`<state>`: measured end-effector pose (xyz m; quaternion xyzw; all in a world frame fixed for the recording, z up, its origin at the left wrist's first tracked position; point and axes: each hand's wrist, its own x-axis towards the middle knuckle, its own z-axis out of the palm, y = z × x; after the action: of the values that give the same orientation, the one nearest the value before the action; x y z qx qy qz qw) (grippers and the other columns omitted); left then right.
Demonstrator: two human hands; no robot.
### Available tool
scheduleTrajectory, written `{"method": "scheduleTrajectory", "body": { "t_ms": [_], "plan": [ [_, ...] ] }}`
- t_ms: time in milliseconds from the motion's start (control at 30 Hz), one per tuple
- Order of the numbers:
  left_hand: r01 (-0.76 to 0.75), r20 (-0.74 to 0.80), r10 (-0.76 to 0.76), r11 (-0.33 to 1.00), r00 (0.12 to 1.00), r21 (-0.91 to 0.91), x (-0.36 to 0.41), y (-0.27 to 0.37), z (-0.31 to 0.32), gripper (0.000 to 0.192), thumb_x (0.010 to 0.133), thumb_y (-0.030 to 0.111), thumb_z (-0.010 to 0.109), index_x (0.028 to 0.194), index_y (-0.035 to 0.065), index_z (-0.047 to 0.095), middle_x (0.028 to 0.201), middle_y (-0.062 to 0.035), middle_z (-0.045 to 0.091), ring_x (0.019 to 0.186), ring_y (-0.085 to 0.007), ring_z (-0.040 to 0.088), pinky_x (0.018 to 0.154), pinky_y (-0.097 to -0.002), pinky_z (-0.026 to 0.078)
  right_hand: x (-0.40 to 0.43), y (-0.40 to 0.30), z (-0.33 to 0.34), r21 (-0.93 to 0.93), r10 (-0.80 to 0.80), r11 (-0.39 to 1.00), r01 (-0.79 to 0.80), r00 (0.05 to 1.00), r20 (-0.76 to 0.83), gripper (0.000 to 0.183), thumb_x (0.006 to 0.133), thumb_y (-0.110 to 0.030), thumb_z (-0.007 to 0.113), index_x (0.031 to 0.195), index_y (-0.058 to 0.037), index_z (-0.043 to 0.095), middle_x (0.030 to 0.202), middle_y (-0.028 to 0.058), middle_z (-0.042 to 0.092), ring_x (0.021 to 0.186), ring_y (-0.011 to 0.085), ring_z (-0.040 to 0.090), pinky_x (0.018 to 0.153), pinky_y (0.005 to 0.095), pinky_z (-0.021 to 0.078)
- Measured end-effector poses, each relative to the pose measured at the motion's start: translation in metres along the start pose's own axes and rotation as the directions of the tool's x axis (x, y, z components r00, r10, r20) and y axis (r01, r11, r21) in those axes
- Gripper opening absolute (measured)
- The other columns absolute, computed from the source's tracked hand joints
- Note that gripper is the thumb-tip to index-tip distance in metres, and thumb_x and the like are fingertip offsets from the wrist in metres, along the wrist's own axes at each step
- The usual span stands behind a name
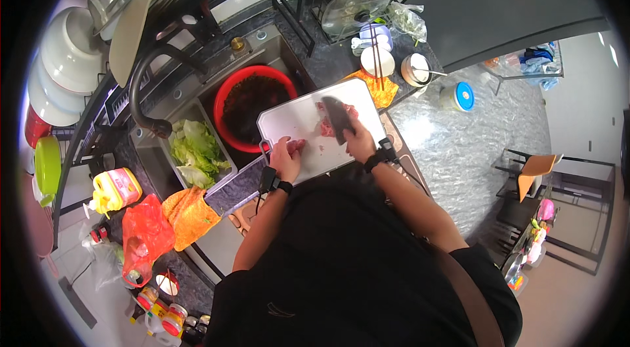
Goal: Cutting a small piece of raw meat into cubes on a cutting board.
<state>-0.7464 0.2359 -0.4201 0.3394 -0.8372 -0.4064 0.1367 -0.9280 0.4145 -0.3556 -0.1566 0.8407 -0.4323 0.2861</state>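
A white cutting board (315, 160) lies at the counter's edge, partly over the sink. My right hand (360, 142) grips a dark-bladed kitchen knife (335, 118), its blade over pieces of raw red meat (327, 129) on the board's right half. At the board's left side, the fingers of my left hand (285, 161) rest on another piece of raw meat (296, 145). A red basin (221, 123) with dark contents stands in the sink just beyond the board. Left of it, lettuce leaves (194, 150) fill a rectangular container.
A black faucet (140, 96) arches over the sink. An orange cloth (189, 216), a red plastic bag (147, 233) and a yellow jug (117, 189) are at the left. Bowls, one with chopsticks (377, 59) across it, and glass lids (357, 7) stand beyond the board at the right.
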Motion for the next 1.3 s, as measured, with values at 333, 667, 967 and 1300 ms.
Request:
{"method": "scheduleTrajectory", "body": {
  "t_ms": [333, 667, 967, 1300],
  "plan": [
    [-0.259, 0.088, 0.244, 0.902, 0.966, 0.345, 0.001, 0.049, -0.008, 0.039, 0.083, 0.018, 0.078, 0.121, 0.0152, 0.071, 0.134, -0.0144, 0.062, 0.127, -0.0349, 0.058, 0.098, -0.0537, 0.048, 0.007, -0.004, -0.042, 0.327, 0.081, 0.945, -0.021, 0.982, -0.171, 0.024, 0.101, -0.004, 0.060, 0.125, -0.0057, 0.058, 0.072, 0.0035, 0.059, 0.045, 0.0142, 0.057, 0.039, 0.0293, 0.0456],
    [0.283, 0.431, 0.024, 0.720, 0.902, -0.633, 0.014, 0.052, 0.025, 0.046, 0.096, 0.007, 0.070, 0.141, 0.0035, 0.063, 0.135, -0.0158, 0.068, 0.121, -0.0290, 0.070, 0.103, -0.0413, 0.055, -0.007, -0.038, -0.039, 0.614, 0.215, 0.685, -0.392, 0.914, 0.344, 0.035, 0.103, -0.005, 0.058, 0.138, -0.0088, 0.057, 0.082, 0.0040, 0.064, 0.050, 0.0163, 0.059, 0.043, 0.0297, 0.0470],
    [-0.086, 0.028, 0.081, 0.903, 0.996, 0.422, -0.001, 0.036, -0.001, 0.034, 0.083, 0.013, 0.073, 0.117, 0.0149, 0.074, 0.126, -0.0180, 0.062, 0.116, -0.0399, 0.061, 0.094, -0.0480, 0.053, 0.014, 0.013, -0.069, -0.313, -0.395, 0.870, 0.380, 0.918, 0.016, 0.060, 0.088, 0.003, 0.062, 0.145, -0.0130, 0.063, 0.126, 0.0208, 0.067, 0.114, 0.0425, 0.066, 0.097, 0.0475, 0.0554],
    [0.240, -0.279, -0.247, 0.969, 0.928, -0.061, -0.030, 0.009, 0.046, 0.015, 0.087, 0.018, 0.073, 0.098, 0.0074, 0.071, 0.092, -0.0215, 0.070, 0.086, -0.0421, 0.069, 0.075, -0.0524, 0.055, 0.039, 0.082, -0.118, -0.521, -0.430, 0.668, 0.532, 0.847, 0.314, 0.067, 0.081, 0.011, 0.058, 0.147, -0.0050, 0.058, 0.150, 0.0296, 0.048, 0.139, 0.0494, 0.049, 0.116, 0.0532, 0.0443]
  ]
}}
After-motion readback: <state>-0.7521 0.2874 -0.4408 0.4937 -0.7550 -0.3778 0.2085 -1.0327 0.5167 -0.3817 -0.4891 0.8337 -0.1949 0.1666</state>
